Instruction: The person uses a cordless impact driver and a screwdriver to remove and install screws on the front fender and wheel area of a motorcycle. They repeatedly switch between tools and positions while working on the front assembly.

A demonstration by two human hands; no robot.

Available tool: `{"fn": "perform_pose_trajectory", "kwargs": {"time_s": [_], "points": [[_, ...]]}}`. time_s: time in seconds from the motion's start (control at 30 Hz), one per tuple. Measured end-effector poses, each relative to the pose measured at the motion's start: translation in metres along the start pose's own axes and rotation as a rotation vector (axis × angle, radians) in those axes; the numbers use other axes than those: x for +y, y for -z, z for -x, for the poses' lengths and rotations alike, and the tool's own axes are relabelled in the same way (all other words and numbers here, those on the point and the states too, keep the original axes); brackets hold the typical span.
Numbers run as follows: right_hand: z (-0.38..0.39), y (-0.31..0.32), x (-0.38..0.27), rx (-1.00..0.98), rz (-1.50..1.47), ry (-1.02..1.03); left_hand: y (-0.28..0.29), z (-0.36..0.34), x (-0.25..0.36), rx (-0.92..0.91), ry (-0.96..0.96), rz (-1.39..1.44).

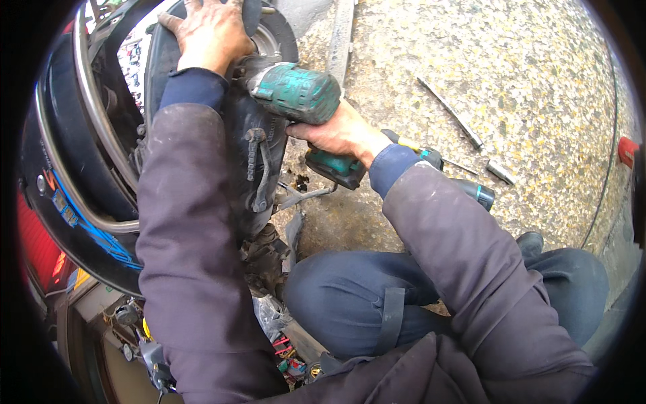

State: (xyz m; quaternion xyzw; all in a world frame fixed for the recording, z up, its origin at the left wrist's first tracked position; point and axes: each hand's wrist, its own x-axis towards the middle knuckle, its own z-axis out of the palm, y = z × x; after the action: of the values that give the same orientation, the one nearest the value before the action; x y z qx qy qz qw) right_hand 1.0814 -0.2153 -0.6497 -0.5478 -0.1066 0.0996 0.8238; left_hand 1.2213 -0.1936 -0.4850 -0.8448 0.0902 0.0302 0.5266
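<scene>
A person in a dark jacket crouched beside a black scooter (74, 101), with both arms reaching forward. The right hand (340, 131) was clamped around the handle of a teal and black power drill (296, 91), the fingers wrapped below its scuffed body. The drill was near the middle of the view, its nose pointing left at the scooter's dark, grimy side, next to the wheel (288, 37); the tip was hidden, so whether it touched anything could not be told. The left hand (214, 40) lay on a dark part of the scooter beyond the nose, thumb spread apart from the fingers; the upper edge cut off the fingertips, and whether they gripped the part could not be told. A worn metal lever (264, 172) stood out from the scooter's side below the drill. On the pebbled ground (538, 81) to the right lay a long metal bar (452, 114), with a short metal socket (500, 172) near its lower end. Just beyond the right sleeve lay a screwdriver (433, 159), and a teal and black tool (479, 195) was partly covered by that arm
</scene>
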Motion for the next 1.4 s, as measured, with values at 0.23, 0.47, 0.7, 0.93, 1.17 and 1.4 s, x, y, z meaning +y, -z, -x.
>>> {"fn": "perform_pose_trajectory", "kwargs": {"time_s": [0.23,0.47,0.7,0.93,1.17,1.4], "points": [[-0.009,-0.008,-0.011,-0.014,-0.052,-0.144,-0.011,0.006,-0.016,0.199,0.027,0.064],[-0.001,-0.004,-0.019,0.065,-0.082,-0.09,0.002,0.009,-0.009,0.141,0.01,0.016],[-0.001,0.002,-0.009,0.045,0.024,-0.173,0.002,0.017,0.002,0.212,0.036,-0.042],[0.007,0.009,-0.007,0.053,-0.064,-0.128,-0.006,0.018,0.012,0.247,-0.038,-0.018],[0.009,0.011,-0.008,0.041,-0.14,-0.087,-0.003,0.017,0.01,0.247,-0.031,-0.024],[0.001,0.004,-0.004,0.024,-0.119,-0.055,-0.007,0.022,0.01,0.29,-0.05,-0.01]]}}
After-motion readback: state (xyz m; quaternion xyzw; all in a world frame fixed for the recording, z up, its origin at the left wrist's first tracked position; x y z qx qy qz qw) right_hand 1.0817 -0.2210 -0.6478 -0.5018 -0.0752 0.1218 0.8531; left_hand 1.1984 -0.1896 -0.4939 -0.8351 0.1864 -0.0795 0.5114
